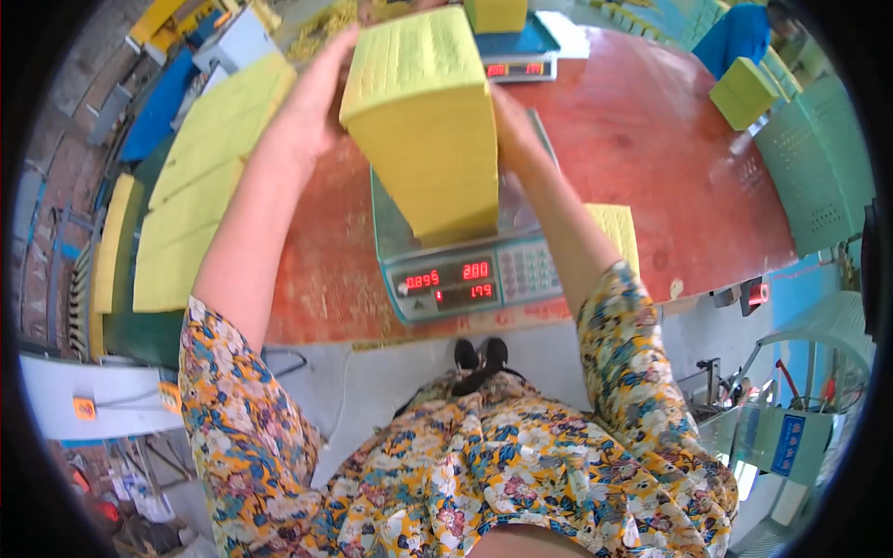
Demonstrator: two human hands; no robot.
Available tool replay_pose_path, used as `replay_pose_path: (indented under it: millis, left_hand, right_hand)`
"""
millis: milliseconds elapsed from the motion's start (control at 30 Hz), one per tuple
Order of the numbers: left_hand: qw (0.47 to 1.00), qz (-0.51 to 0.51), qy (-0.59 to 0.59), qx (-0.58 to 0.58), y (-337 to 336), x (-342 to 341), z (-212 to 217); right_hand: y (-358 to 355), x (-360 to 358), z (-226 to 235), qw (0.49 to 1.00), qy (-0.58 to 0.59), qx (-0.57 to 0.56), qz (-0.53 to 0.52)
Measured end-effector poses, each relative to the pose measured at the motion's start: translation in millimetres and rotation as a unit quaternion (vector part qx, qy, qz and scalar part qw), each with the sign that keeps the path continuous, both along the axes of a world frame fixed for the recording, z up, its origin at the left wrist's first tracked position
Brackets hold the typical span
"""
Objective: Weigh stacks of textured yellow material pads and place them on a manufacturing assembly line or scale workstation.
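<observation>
A tall block of stacked yellow paper, its top marked with rows of small dents, stands upright between my hands over a digital scale with a lit red display. My left hand presses against its left side, and my right hand is on its right side; most fingers of both are hidden behind the block. I cannot tell whether the block rests on the scale's plate or is just above it. Partly behind my right forearm lies a smaller yellow paper stack.
Long yellow paper stacks line the left side of the red table. A second scale at the back bears another yellow block. Far right, a person in blue is near a yellow block, beside a green perforated panel.
</observation>
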State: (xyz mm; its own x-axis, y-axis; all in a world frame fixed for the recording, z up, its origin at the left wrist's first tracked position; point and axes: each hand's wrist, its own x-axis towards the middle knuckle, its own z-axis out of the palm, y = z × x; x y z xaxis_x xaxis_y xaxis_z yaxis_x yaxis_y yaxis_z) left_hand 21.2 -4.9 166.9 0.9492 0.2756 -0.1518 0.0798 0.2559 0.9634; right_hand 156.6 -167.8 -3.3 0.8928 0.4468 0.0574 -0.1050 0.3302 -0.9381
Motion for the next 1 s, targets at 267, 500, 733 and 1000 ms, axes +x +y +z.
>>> replay_pose_path:
  millis: [267, 500, 733, 1000]
  left_hand:
    - [0.978, -0.154, 0.138, 0.014, -17, -39, 3]
    - [0.970, -0.179, 0.164, -0.008, 16, -61, -2]
    - [0.972, -0.169, 0.163, 0.002, -7, -54, -7]
    - [0.976, -0.206, 0.026, -0.073, -142, 25, -18]
  right_hand:
    - [-50, -85, -9, 0.980, -0.165, -0.087, -0.075]
    - [-117, -232, -34, 0.990, 0.137, -0.036, -0.009]
    - [-98, -220, -54, 0.953, 0.260, 0.110, 0.113]
    - [-252, -111, 8, 0.989, 0.131, 0.045, -0.053]
